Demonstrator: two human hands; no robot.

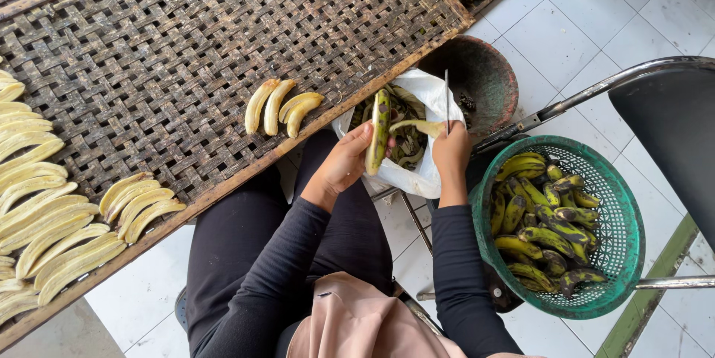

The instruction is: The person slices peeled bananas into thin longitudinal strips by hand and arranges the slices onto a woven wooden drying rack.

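so the left hand [344, 164] is wrapped round a green, black-blotched banana [380, 131], fingers curled on its lower half, holding it upright over the white plastic bag [432, 97] that hangs just off the near edge of the woven drying rack [223, 23]. the right hand [451, 153] is pinched round the handle of a thin knife [447, 97], blade pointing up and away, and a strip of peel [415, 127] curls off the fruit toward that hand. the bag already holds a heap of peels.

what i'd worry about: the blade sits really close to the left thumb and fingers, and the skin looks slippery, so a slip of the grip could send the edge into the holding hand. the strip could also miss the bag and land on the white floor tiles, since the bag mouth is floppy and only half open.

green plastic basket [622, 179] with unpeeled bananas sits on a chair at the right, right by the right elbow, so a bump might tip it. peeled halves lie in rows near the rack's left edge [52, 209], and four more [281, 107] near the near edge, close enough that a knock could push them off. dark bowl [477, 67] sits behind the bag.
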